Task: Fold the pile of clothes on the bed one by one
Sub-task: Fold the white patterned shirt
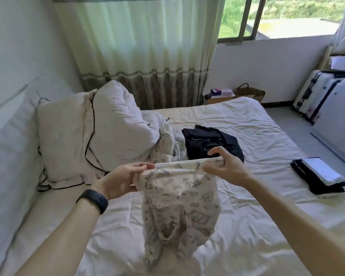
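Both hands held a patterned cream garment (179, 198) above the bed (247, 216): left hand (122, 181) pinched one top corner, right hand (225, 168) the other; dark clothes (209, 142) lay beyond.

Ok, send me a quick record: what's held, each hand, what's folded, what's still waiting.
held: patterned garment, unfolded, hanging from its top edge over the bed
left hand: pinches the top edge's left end
right hand: pinches the top edge's right end
folded: stack, black and white pieces, at the bed's right side
waiting: black clothes, loosely heaped mid-bed, beyond the garment
other: pillows at the left
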A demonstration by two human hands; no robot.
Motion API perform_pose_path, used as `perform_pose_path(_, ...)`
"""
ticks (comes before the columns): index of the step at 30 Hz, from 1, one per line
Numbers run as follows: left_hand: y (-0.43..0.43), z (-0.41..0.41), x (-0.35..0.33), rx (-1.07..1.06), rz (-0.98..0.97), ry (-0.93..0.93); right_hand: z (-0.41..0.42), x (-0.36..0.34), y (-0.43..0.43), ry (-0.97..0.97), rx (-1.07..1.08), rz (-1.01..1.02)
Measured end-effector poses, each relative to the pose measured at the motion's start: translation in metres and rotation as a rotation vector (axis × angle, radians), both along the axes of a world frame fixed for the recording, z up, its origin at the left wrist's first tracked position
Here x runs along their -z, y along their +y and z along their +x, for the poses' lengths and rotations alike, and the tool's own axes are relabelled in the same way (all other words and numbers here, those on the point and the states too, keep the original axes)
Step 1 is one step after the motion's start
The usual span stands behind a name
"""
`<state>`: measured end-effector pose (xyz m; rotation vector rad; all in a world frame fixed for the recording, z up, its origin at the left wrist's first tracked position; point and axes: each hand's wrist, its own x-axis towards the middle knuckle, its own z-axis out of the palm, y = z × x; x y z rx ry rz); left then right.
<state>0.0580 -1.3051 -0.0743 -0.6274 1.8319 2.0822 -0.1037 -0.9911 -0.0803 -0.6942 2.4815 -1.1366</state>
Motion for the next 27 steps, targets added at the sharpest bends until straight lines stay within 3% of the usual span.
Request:
perform_pose_path(3,0.012,0.015,0.016,0.256,-0.378,-0.013,0.020,0.033,0.004,0.275,-0.137,0.290)
perform_pose_path(7,0.023,0.033,0.060,0.525,-1.208,0.159,0.053,0.082,0.014,0.358,-0.293,0.486)
perform_pose_path(9,0.023,0.046,0.078,0.511,-1.354,0.244,0.069,0.094,0.018,0.382,-0.329,0.528)
perform_pose_path(14,0.006,0.073,0.104,0.391,-1.420,0.394,0.088,0.094,0.025,0.196,-0.157,0.440)
perform_pose_path(17,-0.004,0.086,0.095,0.285,-1.437,0.487,0.096,0.073,0.028,-0.087,0.004,0.212)
perform_pose_path(19,-0.002,0.089,0.083,0.167,-1.433,0.533,0.100,0.058,0.033,-0.137,0.050,0.129)
perform_pose_path(20,0.002,0.090,0.076,0.084,-1.344,0.530,0.101,0.051,0.036,-0.126,0.077,0.067)
perform_pose_path(23,0.026,0.092,0.045,-0.206,-0.662,0.430,0.108,0.031,0.044,-0.078,0.184,-0.198)
perform_pose_path(24,0.036,0.094,0.038,-0.259,-0.561,0.443,0.111,0.026,0.047,-0.050,0.189,-0.259)
perform_pose_path(27,0.064,0.103,0.021,-0.358,-0.523,0.507,0.120,0.015,0.065,0.017,0.181,-0.390)
